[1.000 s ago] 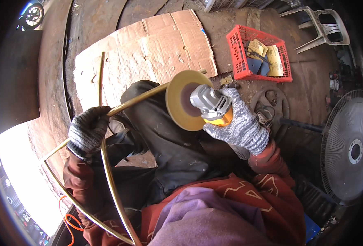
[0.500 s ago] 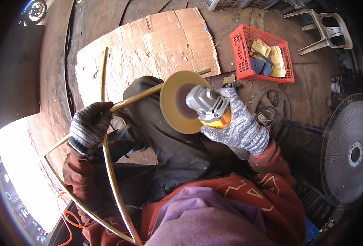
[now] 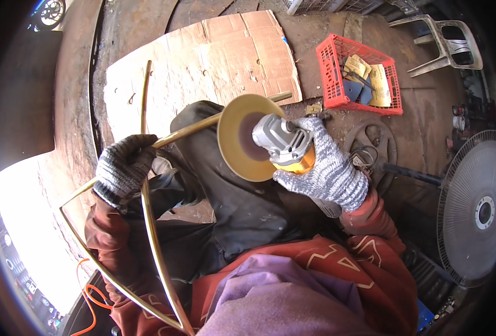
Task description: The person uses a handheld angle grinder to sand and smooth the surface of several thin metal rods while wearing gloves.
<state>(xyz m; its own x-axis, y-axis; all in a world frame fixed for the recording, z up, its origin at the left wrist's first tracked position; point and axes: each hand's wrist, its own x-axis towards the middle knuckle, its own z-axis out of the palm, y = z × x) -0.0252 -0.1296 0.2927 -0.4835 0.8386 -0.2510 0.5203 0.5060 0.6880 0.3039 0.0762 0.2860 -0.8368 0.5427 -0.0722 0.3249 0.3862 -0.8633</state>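
A frame of brass-coloured metal rods (image 3: 157,255) lies across my lap and left forearm. My left hand (image 3: 123,168), in a grey knit glove, is closed round it where two rods cross. In my right hand (image 3: 329,171), also gloved, is an angle grinder (image 3: 284,143) with a silver head and yellow body. Its wide tan disc (image 3: 234,140) stands over my right knee, against or just above the rod that runs from my left hand. The disc hides part of that rod, whose far end shows beyond it; whether they touch I cannot tell.
A flat cardboard sheet (image 3: 203,61) lies ahead on the floor. To its right is a red plastic crate (image 3: 331,84) with papers and sandpaper-like sheets. A fan (image 3: 474,207) stands at the right, below a plastic chair (image 3: 446,47). An orange cord (image 3: 94,297) curls at lower left.
The rod frame and my left hand have shifted very slightly to the right. The grinder has barely moved; its disc stays over the rod.
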